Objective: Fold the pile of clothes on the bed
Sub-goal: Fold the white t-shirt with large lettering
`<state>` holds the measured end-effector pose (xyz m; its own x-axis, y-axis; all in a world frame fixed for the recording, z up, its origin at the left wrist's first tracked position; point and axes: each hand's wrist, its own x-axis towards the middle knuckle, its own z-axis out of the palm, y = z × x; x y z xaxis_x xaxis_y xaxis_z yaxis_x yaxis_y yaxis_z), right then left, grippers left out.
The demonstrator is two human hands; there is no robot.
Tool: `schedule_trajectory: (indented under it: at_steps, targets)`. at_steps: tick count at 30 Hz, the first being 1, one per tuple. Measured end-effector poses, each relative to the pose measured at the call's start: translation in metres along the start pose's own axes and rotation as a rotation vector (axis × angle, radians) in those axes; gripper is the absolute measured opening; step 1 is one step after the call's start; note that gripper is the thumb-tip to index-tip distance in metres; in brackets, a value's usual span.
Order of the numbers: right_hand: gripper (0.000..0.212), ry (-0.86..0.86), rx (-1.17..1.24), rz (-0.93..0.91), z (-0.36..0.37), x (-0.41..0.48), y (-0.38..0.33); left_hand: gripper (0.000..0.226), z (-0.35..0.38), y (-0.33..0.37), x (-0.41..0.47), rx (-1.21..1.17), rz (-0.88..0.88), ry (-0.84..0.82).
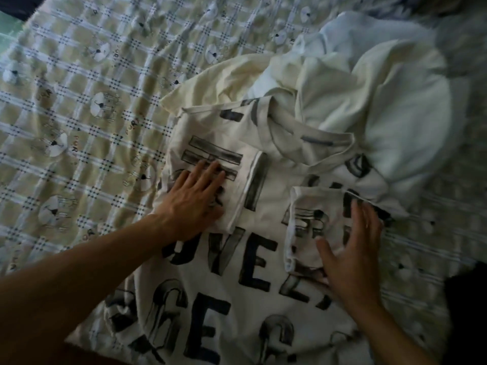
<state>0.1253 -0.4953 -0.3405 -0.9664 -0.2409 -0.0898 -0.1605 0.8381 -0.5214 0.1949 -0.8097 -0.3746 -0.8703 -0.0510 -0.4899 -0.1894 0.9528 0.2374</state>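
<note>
The white cotton T-shirt with big black block lettering (pixel 253 259) is spread flat by the near edge of the bed with the yellow-and-white checked cover (pixel 79 114), both sleeves already turned in across the chest. The left folded sleeve (pixel 232 133) is pressed down by the left hand (pixel 195 198), palm flat and fingers straight. The right hand (pixel 350 259) is held wide, fingers splayed over the right folded sleeve (pixel 308 214); it is blurred, so actual contact cannot be confirmed. Nothing is gripped by either hand.

Now the risks. The collar is lying against the heap of cream and white crumpled garments (pixel 369 101) further in from the near edge, and it could be snagged or buried when the body is folded, or loose cloth could be dragged in with it. The right sleeve looks bunched at its edge, so a lumpy fold could be locked in if it is not smoothed. If either palm is lifted early, the sleeves could spring open. The hem, at the near edge, could slide off the bed.
</note>
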Motion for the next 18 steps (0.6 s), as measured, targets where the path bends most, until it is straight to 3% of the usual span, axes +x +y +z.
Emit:
schedule_trajectory:
  at_steps: [4, 8, 12, 15, 18]
  targets:
    - [0.101, 0.151, 0.149, 0.196, -0.011, 0.042, 0.017, 0.066, -0.031, 0.002, 0.024, -0.082, 0.006, 0.312]
    - [0.101, 0.254, -0.059, 0.122, -0.032, 0.072, 0.027, 0.101, -0.071, -0.005, 0.074, 0.024, 0.047, 0.381]
    - [0.107, -0.015, -0.231, 0.007, -0.043, 0.089, 0.031, 0.136, -0.097, -0.001, 0.115, 0.071, 0.038, 0.202]
    - [0.083, -0.314, -0.307, 0.01, -0.033, 0.093, 0.041, 0.117, -0.1, 0.003, 0.125, 0.08, 0.028, 0.219]
    - [0.037, -0.402, -0.278, 0.039, -0.029, 0.099, 0.048, 0.088, -0.105, 0.007, 0.124, -0.021, 0.009, 0.17]
